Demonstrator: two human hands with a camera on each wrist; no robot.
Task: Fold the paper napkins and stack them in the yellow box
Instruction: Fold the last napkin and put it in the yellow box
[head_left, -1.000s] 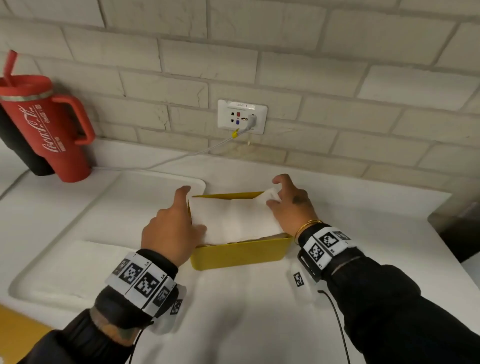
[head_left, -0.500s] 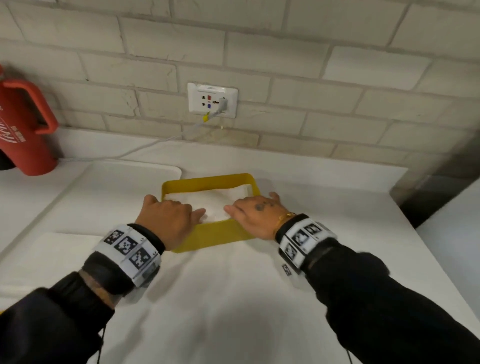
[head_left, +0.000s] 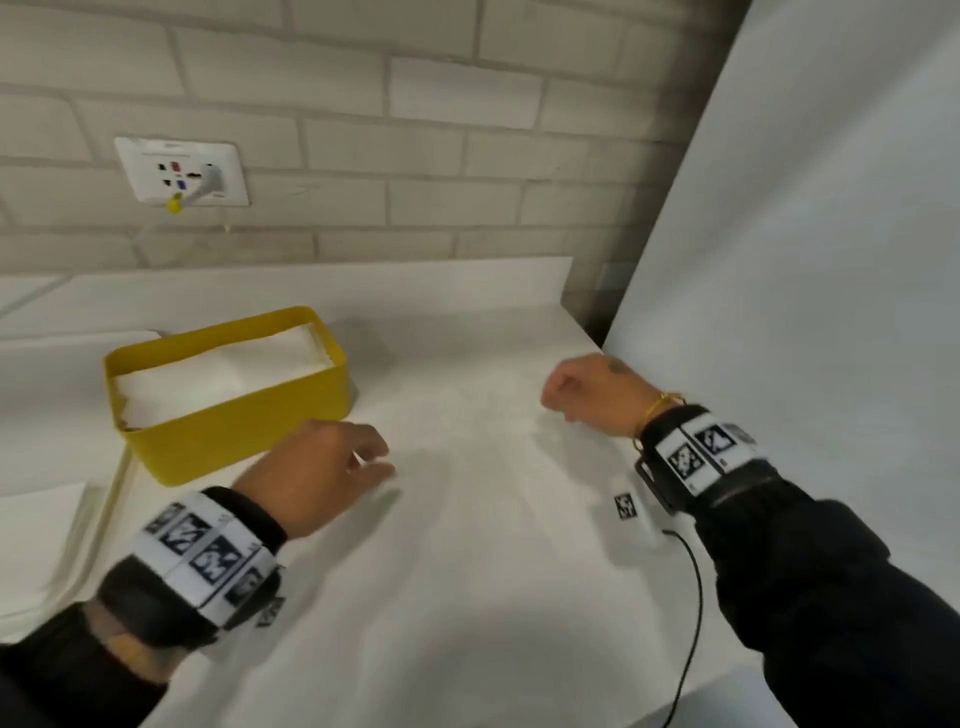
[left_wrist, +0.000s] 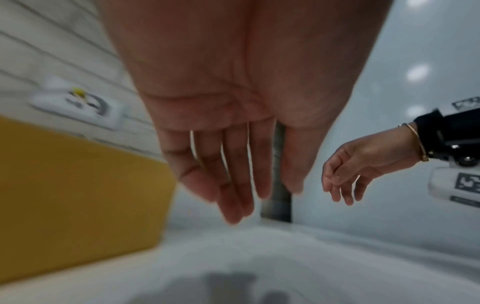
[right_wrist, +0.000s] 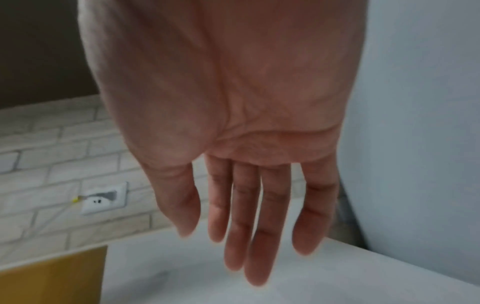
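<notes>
We see yellow box at left of frame, folded napkins inside. Unfolded stack lower left, nearer left hand. Right hand farther; both hands relaxed, empty.

A white countertop carries everything and meets a pale brick wall at the back. Just beyond the left hand a yellow box stands on it, filled near the rim with folded white napkins. Left of that hand, at the counter's near edge, lies a flat stack of white napkins. Under the right wrist a thin black cable trails across the surface.
</notes>
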